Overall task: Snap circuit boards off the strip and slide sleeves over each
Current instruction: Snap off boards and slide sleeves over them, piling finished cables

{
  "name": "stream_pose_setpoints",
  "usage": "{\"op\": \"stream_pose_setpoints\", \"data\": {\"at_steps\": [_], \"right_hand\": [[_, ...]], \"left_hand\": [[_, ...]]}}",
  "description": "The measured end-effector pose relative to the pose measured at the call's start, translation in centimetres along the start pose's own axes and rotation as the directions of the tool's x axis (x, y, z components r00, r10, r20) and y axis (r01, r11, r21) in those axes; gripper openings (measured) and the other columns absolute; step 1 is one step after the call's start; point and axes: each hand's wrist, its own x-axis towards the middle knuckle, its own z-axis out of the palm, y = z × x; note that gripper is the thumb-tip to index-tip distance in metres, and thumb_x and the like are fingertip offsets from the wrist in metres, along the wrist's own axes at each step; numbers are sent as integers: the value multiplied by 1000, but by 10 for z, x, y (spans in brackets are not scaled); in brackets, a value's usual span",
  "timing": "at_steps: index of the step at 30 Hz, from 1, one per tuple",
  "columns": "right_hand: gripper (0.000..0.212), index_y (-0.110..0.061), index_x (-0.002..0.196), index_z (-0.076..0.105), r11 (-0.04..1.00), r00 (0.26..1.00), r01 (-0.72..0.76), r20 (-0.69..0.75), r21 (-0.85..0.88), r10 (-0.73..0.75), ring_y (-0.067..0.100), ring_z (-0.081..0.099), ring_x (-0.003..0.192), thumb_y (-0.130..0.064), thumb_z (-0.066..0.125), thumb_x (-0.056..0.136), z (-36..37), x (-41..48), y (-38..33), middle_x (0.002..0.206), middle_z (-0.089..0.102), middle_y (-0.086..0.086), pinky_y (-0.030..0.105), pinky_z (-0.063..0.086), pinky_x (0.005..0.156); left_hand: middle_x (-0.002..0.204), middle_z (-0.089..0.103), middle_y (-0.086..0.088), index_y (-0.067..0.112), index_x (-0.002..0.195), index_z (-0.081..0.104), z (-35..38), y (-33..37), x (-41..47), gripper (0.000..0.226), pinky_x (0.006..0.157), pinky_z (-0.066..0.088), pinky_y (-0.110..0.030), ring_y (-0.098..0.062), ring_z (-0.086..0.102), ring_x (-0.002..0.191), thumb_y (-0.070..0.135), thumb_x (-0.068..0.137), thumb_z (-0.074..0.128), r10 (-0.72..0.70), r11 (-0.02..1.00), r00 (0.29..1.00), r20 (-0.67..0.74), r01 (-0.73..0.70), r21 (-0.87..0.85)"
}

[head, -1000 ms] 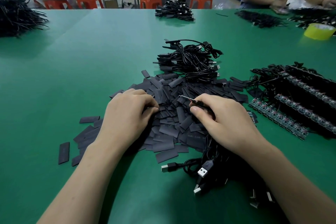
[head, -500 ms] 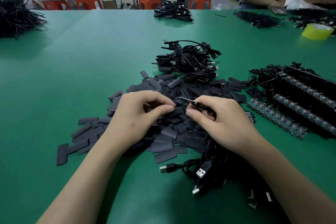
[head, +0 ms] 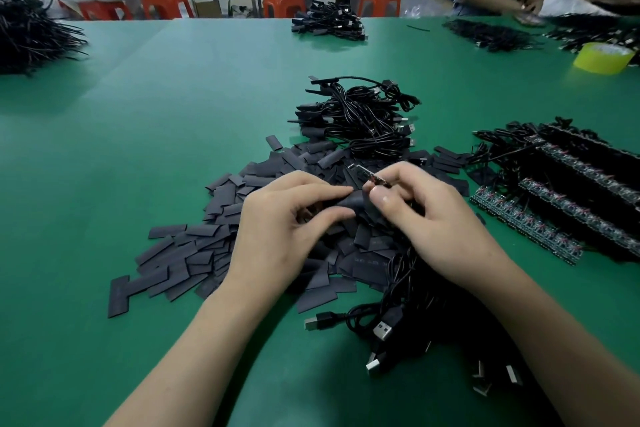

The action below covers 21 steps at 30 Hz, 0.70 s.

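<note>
My left hand [head: 287, 229] pinches a black sleeve [head: 354, 200] between thumb and forefinger, just above the heap of flat black sleeves [head: 221, 246]. My right hand [head: 429, 218] grips a small circuit board [head: 367, 175] on its cable; the board's bare end sticks up and to the left. The sleeve's end sits against my right thumb, below the board. Strips of joined circuit boards [head: 526, 218] lie in rows to the right. A bundle of black USB cables [head: 398, 315] runs under my right wrist.
A pile of sleeved cables [head: 360, 118] lies behind the heap. More cable piles sit at far left [head: 31, 35], far centre [head: 329, 24] and far right [head: 491, 35]. A yellow tape roll [head: 604, 57] stands at right. Other people work at the far right edge.
My left hand picked a sleeve from the heap and moved right to meet my right hand. My right hand lifted the board slightly.
</note>
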Motion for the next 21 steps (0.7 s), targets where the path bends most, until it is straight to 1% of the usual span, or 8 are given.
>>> {"op": "stream_pose_setpoints", "data": {"at_steps": [2,4,5,7,10,12,17,21], "right_hand": [[18,-23,94,61,1000,999,29,-38,-2,-29,3,40,57,-33,52,106,-3,-1,0,67,50,2,18,33,55],[23,-21,87,59,998,998,50,-31,-49,-51,4,38,54,-31,51,106,-4,-1,0,61,46,-7,17,31,53],[25,-21,84,59,997,998,51,-19,-64,-53,4,38,54,-31,51,105,-4,-1,0,60,46,-8,17,30,52],[28,-21,78,58,996,999,44,-5,-74,-45,4,39,54,-32,53,104,-3,-1,1,60,47,-8,18,31,53],[32,-21,74,57,997,999,32,-5,-76,-33,4,37,52,-32,54,104,-3,-1,1,58,44,-9,19,31,53],[34,-22,72,57,997,1000,28,-9,-77,-29,5,36,52,-32,54,104,-3,-1,1,57,42,-10,19,29,52],[34,-23,70,57,997,1000,20,-4,-69,-21,4,35,49,-31,54,103,-2,-2,-1,54,40,-12,17,28,50],[35,-23,70,56,998,1000,10,-10,-64,-11,6,32,49,-33,53,103,-2,-2,-1,54,39,-11,20,27,50]], "left_hand": [[91,73,11,19,98,83,-2,-2,1,18,73,47,-13,-5,66,82,25,80,84,-34,999,999,-24,33,-21],[90,73,12,20,96,84,-4,-3,1,16,71,48,-15,-7,67,82,24,80,84,-59,998,998,-34,59,-20],[90,73,12,20,96,84,-4,-3,1,16,70,49,-16,-8,67,82,24,80,84,-70,997,997,-37,70,-18],[90,73,11,21,96,84,-3,-4,0,15,69,51,-20,-9,67,81,23,81,84,-81,997,996,-47,80,-18],[90,73,10,20,96,84,-1,-4,-1,15,69,50,-20,-10,67,82,22,82,84,-74,997,995,-70,73,-13],[90,72,10,20,97,84,1,-4,-1,15,69,49,-19,-10,66,81,23,82,84,-78,997,994,-82,77,-14],[90,72,12,22,97,84,2,-5,-2,15,68,51,-23,-11,67,81,24,83,84,-86,996,992,-94,85,-16],[91,72,11,22,98,83,2,-4,-3,16,69,52,-25,-11,67,81,25,83,84,-84,996,992,-93,84,-11]]}}
